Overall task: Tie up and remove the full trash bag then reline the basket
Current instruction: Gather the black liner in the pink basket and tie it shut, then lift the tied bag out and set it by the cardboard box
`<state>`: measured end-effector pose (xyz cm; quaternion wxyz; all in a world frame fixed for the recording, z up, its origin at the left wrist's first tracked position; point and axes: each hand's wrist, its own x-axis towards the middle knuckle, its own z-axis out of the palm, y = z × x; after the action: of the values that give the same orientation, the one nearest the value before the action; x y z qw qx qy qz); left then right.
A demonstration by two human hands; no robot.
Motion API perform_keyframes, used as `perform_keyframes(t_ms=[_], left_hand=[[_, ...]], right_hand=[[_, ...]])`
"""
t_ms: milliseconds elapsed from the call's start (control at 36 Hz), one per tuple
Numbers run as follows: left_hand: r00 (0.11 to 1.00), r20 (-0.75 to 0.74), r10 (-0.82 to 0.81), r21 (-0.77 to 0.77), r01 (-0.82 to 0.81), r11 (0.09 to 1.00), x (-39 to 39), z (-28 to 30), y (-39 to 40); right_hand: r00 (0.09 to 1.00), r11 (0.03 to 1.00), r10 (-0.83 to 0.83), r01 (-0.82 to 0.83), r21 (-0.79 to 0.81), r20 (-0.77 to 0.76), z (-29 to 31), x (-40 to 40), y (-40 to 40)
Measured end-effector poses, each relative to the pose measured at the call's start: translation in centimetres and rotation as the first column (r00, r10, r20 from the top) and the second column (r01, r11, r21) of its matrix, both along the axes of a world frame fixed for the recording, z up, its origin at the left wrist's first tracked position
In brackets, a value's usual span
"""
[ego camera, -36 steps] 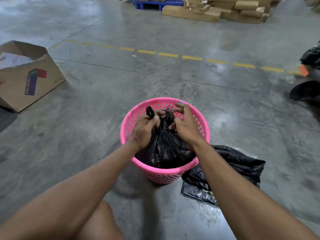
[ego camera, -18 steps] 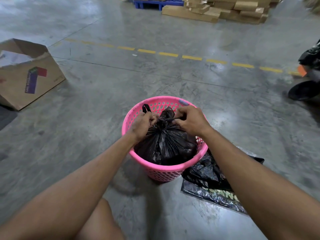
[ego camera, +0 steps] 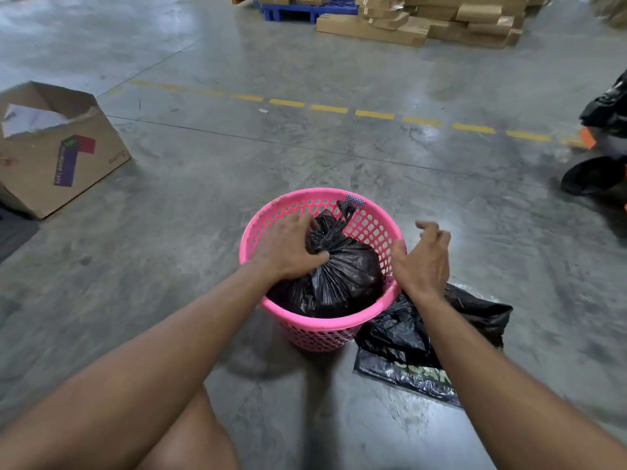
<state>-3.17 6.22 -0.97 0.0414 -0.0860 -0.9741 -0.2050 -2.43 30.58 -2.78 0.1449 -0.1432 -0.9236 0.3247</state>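
A pink perforated basket (ego camera: 315, 330) stands on the concrete floor in front of me. Inside it sits a full black trash bag (ego camera: 342, 279), its neck gathered into a knot with the loose ends sticking up toward the far rim. My left hand (ego camera: 288, 247) is closed on the bag's neck just below the knot. My right hand (ego camera: 424, 259) hovers over the basket's right rim, fingers apart and curled, touching nothing. A pack of black bags (ego camera: 434, 337) lies on the floor against the basket's right side, partly under my right forearm.
An open cardboard box (ego camera: 57, 147) sits at the left. Flat cartons (ego camera: 424, 18) and a blue pallet (ego camera: 298, 10) are stacked at the back. Dark objects and something orange (ego camera: 597, 164) sit at the right edge. A dashed yellow line (ego camera: 329, 108) crosses the floor.
My right hand has let go of the bag's tie ends and pulled back to the right. My left hand has shifted from the tie end to grip the bag's neck.
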Motion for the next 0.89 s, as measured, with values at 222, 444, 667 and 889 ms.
perform_keyframes(t_ms=[222,444,667,889], left_hand=[[0.990,0.139,0.036,-0.186,-0.010,0.983,-0.3,-1.9,2.7],[0.994,0.094,0.052,0.023,-0.054,0.998,-0.9,-1.6,2.0],[0.979,-0.137,0.149,0.235,-0.113,0.965,-1.1,4.1,2.6],[0.932,-0.296,0.209,0.268,-0.129,0.955,-2.5,14.7,2.3]], right_hand=[[0.971,0.975,0.011,0.042,-0.219,0.237,-3.1,2.0,-1.5],[0.973,0.976,0.001,0.050,-0.213,0.233,-3.2,2.0,-1.3],[0.972,0.976,0.023,0.029,-0.218,0.232,-3.1,2.2,-1.1],[0.985,0.955,0.024,-0.073,-0.286,-0.172,4.2,1.9,-1.1]])
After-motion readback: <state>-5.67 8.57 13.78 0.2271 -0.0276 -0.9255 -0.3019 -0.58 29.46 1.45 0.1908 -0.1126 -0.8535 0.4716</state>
